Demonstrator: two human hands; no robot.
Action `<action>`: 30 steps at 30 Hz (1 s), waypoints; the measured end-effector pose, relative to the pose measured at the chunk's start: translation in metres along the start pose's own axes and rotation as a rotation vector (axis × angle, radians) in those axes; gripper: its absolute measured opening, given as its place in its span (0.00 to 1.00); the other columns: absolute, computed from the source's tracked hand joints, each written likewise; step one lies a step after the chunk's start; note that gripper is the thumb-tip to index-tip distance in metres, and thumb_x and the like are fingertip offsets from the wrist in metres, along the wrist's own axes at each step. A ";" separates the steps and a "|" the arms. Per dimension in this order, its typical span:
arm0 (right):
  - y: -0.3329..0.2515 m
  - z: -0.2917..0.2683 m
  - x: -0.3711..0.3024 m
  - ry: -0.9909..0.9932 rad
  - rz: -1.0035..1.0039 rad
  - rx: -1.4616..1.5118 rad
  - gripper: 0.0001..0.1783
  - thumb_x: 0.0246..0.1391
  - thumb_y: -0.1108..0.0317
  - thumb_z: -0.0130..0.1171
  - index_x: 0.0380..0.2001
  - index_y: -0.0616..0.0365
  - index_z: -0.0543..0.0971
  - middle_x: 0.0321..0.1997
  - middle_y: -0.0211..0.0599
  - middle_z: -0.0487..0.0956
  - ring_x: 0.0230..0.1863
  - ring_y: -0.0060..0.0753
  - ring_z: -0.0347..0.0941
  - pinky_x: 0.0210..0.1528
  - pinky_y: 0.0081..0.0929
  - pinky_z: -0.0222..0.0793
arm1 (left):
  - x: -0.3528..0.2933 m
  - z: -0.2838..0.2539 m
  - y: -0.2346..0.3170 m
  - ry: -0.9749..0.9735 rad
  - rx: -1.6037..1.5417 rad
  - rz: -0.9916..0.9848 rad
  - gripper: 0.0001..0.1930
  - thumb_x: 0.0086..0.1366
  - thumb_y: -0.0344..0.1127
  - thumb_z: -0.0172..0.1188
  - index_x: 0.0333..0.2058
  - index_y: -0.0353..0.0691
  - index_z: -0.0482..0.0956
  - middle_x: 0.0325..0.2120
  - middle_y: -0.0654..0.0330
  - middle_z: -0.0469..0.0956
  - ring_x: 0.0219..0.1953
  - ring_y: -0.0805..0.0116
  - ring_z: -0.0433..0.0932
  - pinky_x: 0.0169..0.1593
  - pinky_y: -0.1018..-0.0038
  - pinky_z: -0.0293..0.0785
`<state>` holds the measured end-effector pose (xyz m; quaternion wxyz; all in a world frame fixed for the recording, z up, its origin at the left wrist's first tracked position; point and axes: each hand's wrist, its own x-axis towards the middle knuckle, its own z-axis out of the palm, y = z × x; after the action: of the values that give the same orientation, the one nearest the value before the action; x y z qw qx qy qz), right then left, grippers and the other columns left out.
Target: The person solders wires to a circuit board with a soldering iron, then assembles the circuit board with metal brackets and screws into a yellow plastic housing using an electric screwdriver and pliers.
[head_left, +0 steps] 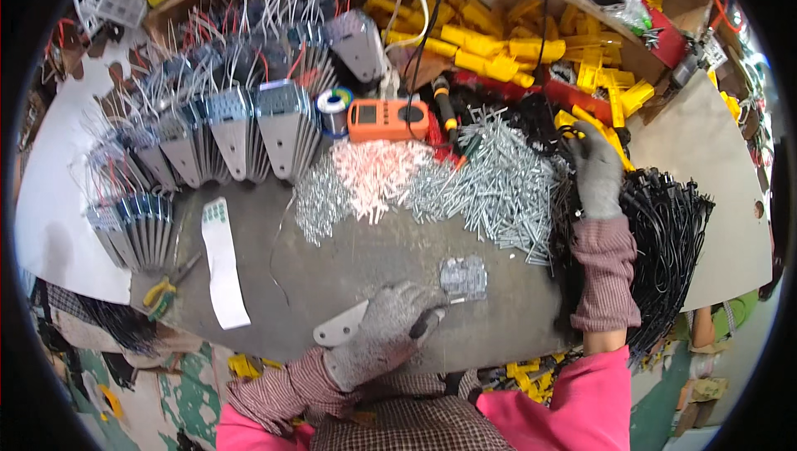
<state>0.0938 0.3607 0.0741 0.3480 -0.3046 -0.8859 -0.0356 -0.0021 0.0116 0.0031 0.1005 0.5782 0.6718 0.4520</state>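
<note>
Grey-gloved left hand (pixel 390 326) closed on metal plate (pixel 340 329), plate partly hidden, right hand (pixel 596 170) laid among black cables (pixel 668 235), grip unclear.

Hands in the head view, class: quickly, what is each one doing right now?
Left hand: closed on a flat grey metal plate at the bench's near edge.
Right hand: reaching among the yellow plastic parts; grip cannot be told.
</note>
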 end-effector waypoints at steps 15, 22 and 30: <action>-0.156 -0.042 -0.149 -0.780 0.222 0.823 0.07 0.55 0.73 0.60 0.36 0.61 0.73 0.21 0.43 0.74 0.25 0.25 0.72 0.30 0.25 0.67 | -0.010 -0.019 0.000 -0.117 0.077 -0.018 0.31 0.56 0.45 0.64 0.55 0.36 0.68 0.51 0.51 0.72 0.54 0.51 0.70 0.56 0.57 0.68; -0.129 0.011 0.029 -0.455 0.029 0.769 0.10 0.62 0.67 0.56 0.37 0.64 0.80 0.33 0.44 0.82 0.36 0.24 0.78 0.40 0.25 0.73 | -0.028 -0.024 -0.003 -0.235 0.259 -0.079 0.32 0.57 0.50 0.63 0.57 0.40 0.69 0.52 0.49 0.71 0.54 0.48 0.69 0.56 0.53 0.67; -0.073 0.294 0.295 -0.299 -0.149 0.337 0.10 0.57 0.62 0.53 0.37 0.54 0.79 0.35 0.45 0.82 0.27 0.37 0.74 0.30 0.39 0.70 | -0.036 0.014 -0.008 -0.239 0.345 0.042 0.25 0.58 0.51 0.59 0.49 0.40 0.74 0.50 0.47 0.73 0.51 0.47 0.71 0.56 0.51 0.65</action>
<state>-0.2910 0.5344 0.0505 0.2552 -0.1777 -0.9411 0.1327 0.0128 -0.0125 -0.0248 0.0695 0.6504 0.7102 0.2602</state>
